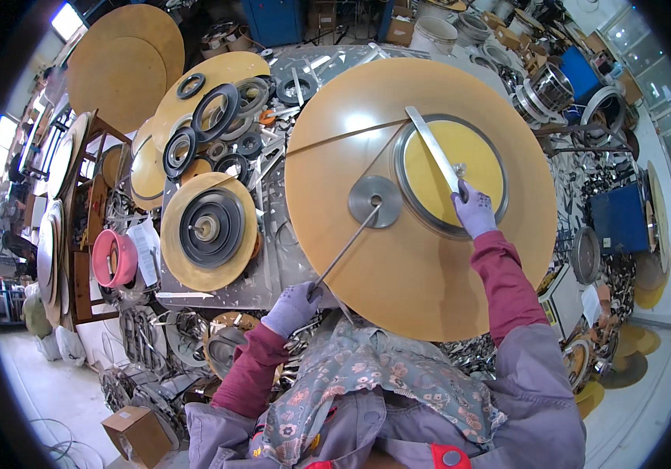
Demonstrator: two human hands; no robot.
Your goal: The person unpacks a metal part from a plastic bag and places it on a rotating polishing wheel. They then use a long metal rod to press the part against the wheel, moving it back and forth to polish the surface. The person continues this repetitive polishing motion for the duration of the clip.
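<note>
I see glossy disc | above: right hand clenching flat, likely metal bar | lower-left: left hand clasping thin rod

This is a metal workshop. Dark rings crowd a grey worktable beyond the left fingers; metal scrap lies heaped right of the right fingers.

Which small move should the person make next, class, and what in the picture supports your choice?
Perhaps the left hand should press gently on the metal rod to steady the small grey disc: the rod's tip is at the disc's centre, while the right hand holds a flat metal bar over the yellow circle.
</note>
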